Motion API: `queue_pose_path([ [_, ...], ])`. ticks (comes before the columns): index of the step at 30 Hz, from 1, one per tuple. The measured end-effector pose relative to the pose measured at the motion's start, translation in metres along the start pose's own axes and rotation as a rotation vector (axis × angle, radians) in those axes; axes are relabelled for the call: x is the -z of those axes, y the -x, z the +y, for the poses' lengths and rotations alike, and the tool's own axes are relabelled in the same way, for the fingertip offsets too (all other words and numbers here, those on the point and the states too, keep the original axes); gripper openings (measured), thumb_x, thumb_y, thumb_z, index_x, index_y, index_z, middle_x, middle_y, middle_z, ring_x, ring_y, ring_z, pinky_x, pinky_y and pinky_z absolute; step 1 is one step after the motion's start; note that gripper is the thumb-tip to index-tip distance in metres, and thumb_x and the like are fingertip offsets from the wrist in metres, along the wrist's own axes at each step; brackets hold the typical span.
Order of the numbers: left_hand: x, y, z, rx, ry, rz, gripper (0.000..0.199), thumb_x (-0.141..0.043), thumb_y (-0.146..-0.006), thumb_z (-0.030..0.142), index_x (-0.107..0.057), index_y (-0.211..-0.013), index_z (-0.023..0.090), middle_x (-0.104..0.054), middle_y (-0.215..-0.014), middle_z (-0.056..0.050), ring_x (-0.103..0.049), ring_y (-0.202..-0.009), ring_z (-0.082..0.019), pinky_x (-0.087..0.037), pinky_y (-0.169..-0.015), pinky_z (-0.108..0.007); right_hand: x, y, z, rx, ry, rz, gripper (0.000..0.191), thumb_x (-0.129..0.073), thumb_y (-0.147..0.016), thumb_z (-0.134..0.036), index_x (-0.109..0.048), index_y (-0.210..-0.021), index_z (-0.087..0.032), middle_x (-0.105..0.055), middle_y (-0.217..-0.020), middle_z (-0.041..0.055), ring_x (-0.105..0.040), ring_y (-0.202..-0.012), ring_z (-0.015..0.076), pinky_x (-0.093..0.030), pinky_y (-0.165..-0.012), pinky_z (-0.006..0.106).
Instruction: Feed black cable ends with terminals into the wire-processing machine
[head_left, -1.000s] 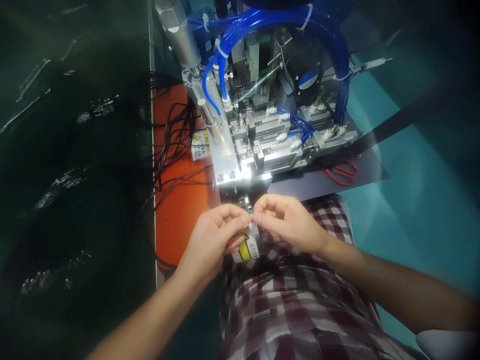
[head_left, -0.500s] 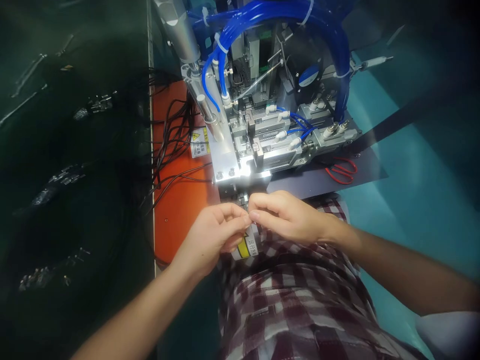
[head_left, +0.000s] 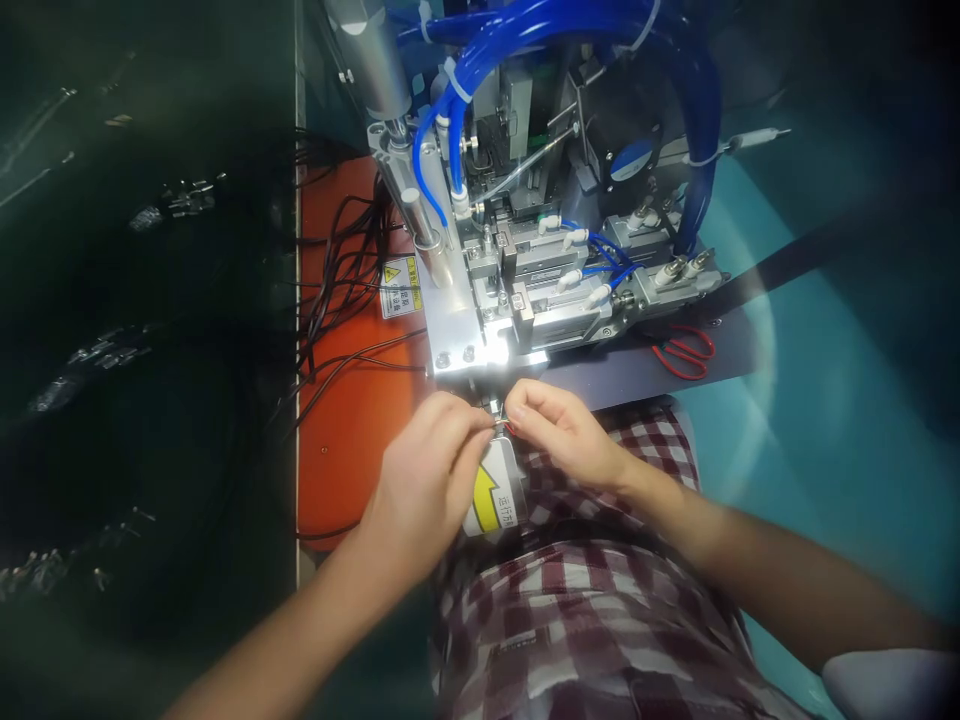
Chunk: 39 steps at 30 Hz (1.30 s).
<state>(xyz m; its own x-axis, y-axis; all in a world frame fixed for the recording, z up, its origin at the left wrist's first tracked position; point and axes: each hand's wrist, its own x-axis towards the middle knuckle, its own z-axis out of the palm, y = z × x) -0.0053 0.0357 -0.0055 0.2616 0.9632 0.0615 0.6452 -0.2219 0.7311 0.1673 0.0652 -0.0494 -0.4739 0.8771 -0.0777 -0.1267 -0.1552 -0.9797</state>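
Note:
In the head view both my hands meet just in front of the metal machine, above its narrow front channel. My left hand is closed in a pinch, thumb against fingers, its tips at the left end of a small thin wire-like piece with red and pale parts. From the right side, my right hand pinches at the piece's other end, fingers curled. The piece is too small to make out fully. Beneath the hands is a white label with a yellow arrow.
Blue air tubes arch over the machine. Black cables lie on the orange base at left. Red-handled scissors rest at right on a dark plate. Small metal parts lie on the dark surface at far left.
My hands have drawn slightly apart at the fingertips, and the thin piece now shows between them. My left hand has turned more palm-down. The view has shifted slightly.

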Motion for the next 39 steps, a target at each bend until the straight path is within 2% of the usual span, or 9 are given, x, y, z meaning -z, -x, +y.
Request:
queue_pose_path([
  [3, -0.005, 0.000, -0.012, -0.170, -0.170, 0.001, 0.018, -0.048, -0.090, 0.013, -0.063, -0.098, 0.015, -0.060, -0.090, -0.008, -0.058, -0.081, -0.015, -0.047, -0.074, -0.024, 0.001, -0.004, 0.006, -0.010, 0.042, 0.052, 0.026, -0.050, -0.092, -0.029, -0.042, -0.069, -0.019, -0.037, -0.064, -0.0056, -0.032, -0.057, 0.0088, -0.030, -0.054, 0.023],
  [6, -0.008, -0.002, -0.022, -0.249, -0.282, 0.007, 0.023, -0.045, -0.089, 0.009, -0.063, -0.102, 0.014, -0.060, -0.087, -0.008, -0.059, -0.077, -0.015, -0.048, -0.068, -0.023, 0.001, -0.006, 0.011, 0.011, 0.119, 0.110, 0.024, -0.049, -0.092, -0.028, -0.044, -0.069, -0.019, -0.039, -0.065, -0.0042, -0.035, -0.060, 0.0100, -0.033, -0.056, 0.024],
  [10, -0.010, -0.005, -0.027, -0.319, -0.323, 0.048, 0.026, -0.045, -0.088, 0.004, -0.064, -0.105, 0.010, -0.058, -0.082, -0.007, -0.058, -0.071, -0.014, -0.049, -0.063, -0.023, -0.004, -0.007, 0.017, 0.006, 0.170, 0.194, 0.022, -0.048, -0.091, -0.026, -0.046, -0.070, -0.019, -0.040, -0.065, -0.0034, -0.038, -0.061, 0.0113, -0.034, -0.057, 0.025],
  [19, -0.012, -0.005, -0.035, -0.314, -0.310, 0.084, 0.028, -0.048, -0.085, 0.004, -0.067, -0.104, 0.009, -0.058, -0.082, -0.007, -0.058, -0.072, -0.015, -0.052, -0.062, -0.024, -0.010, -0.008, 0.020, 0.009, 0.170, 0.255, 0.020, -0.048, -0.090, -0.022, -0.047, -0.070, -0.019, -0.043, -0.064, -0.0030, -0.040, -0.061, 0.0114, -0.035, -0.056, 0.024],
  [26, -0.010, -0.006, -0.031, -0.321, -0.342, 0.069, 0.031, -0.045, -0.083, 0.002, -0.067, -0.104, 0.009, -0.058, -0.083, -0.008, -0.059, -0.072, -0.015, -0.052, -0.060, -0.024, -0.012, -0.007, 0.020, -0.046, 0.062, 0.267, 0.024, -0.050, -0.090, -0.028, -0.046, -0.069, -0.019, -0.042, -0.065, -0.0036, -0.038, -0.058, 0.0099, -0.036, -0.055, 0.023],
  [39, -0.011, -0.004, -0.033, -0.329, -0.362, 0.063, 0.034, -0.045, -0.081, 0.000, -0.066, -0.106, 0.009, -0.057, -0.084, -0.008, -0.059, -0.071, -0.015, -0.052, -0.057, -0.023, -0.010, -0.007, 0.021, -0.012, 0.149, 0.273, 0.021, -0.050, -0.090, -0.027, -0.048, -0.071, -0.019, -0.047, -0.067, -0.0025, -0.044, -0.061, 0.0109, -0.040, -0.058, 0.023],
])
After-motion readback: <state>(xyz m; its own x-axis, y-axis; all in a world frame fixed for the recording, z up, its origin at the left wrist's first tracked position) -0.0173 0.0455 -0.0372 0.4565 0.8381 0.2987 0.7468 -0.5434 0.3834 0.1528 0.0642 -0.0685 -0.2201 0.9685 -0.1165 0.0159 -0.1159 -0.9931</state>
